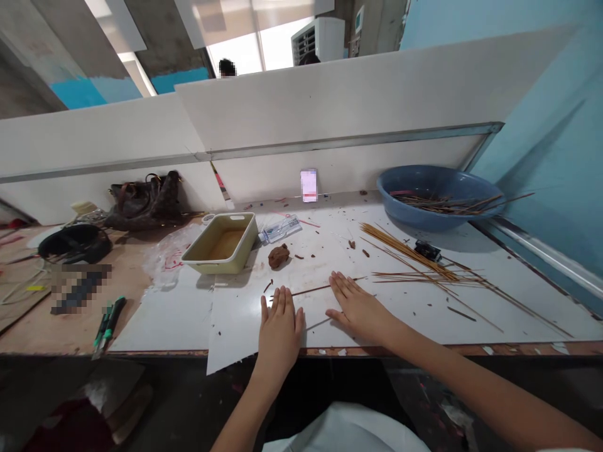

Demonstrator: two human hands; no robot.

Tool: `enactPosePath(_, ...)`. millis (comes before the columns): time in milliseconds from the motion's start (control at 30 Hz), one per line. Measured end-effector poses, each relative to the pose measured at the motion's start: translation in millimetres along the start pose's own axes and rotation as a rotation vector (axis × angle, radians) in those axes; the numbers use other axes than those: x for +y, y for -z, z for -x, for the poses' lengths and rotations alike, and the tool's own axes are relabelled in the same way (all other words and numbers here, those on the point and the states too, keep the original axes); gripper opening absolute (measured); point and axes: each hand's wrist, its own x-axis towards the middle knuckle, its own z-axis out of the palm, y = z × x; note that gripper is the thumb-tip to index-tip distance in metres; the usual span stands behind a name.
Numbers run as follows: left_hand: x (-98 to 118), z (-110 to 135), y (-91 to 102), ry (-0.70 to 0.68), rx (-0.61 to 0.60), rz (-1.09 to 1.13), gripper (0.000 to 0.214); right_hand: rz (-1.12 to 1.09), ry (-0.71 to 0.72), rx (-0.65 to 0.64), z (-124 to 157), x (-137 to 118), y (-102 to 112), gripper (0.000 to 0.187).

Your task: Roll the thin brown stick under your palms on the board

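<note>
My left hand (281,323) lies flat on the white board with its fingers straight, over the left end of a thin brown stick (311,290). Over the stick's other end, my right hand (358,307) is also palm down, fingers stretched out and thumb apart. Between the hands the middle of the stick shows; the parts beneath the palms are hidden. A lump of brown dough-like material (278,256) sits just beyond my left hand, with small crumbs around it. To the right of my right hand lie several thin sticks (405,276) and a bundle of yellowish sticks (400,245).
A pale green tub (219,267) stands left of the lump. At the back right, a blue basin (424,216) holds more sticks. A lit phone (309,185) leans on the partition. Green-handled cutters (113,320), a dark headset (75,242) and a handbag (141,204) are at left.
</note>
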Motion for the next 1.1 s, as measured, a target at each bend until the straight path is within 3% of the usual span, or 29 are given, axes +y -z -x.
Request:
enactPosePath(100,-4.6,21.9,-5.5,-0.037,0.022,0.011,0.058,0.028,0.037,0.042,20.2,-2.6,-8.7,0.091)
enactPosePath(167,-7.1,23.7,-6.9,-0.039,0.02,0.018,0.058,0.033,0.04,0.046,20.9,-1.1,-9.3,0.09)
enactPosePath(400,-3.6,-17.1,2.3,0.039,-0.003,0.003,0.056,0.013,-0.003,-0.057,-19.4,10.4,11.9,0.093)
enactPosePath(667,-8.5,30.0,0.1,-0.009,-0.01,0.002,0.056,0.068,0.027,0.065,33.7,-4.1,-12.2,0.092)
enactPosePath(967,-6.8,-10.5,5.6,0.061,-0.015,0.019,0.056,0.023,0.006,0.002,-6.9,13.2,1.8,0.091)
enactPosePath(1100,-5.6,15.6,-2.2,0.054,0.009,0.026,0.057,0.057,-0.013,0.064,17.9,2.4,-10.9,0.093)
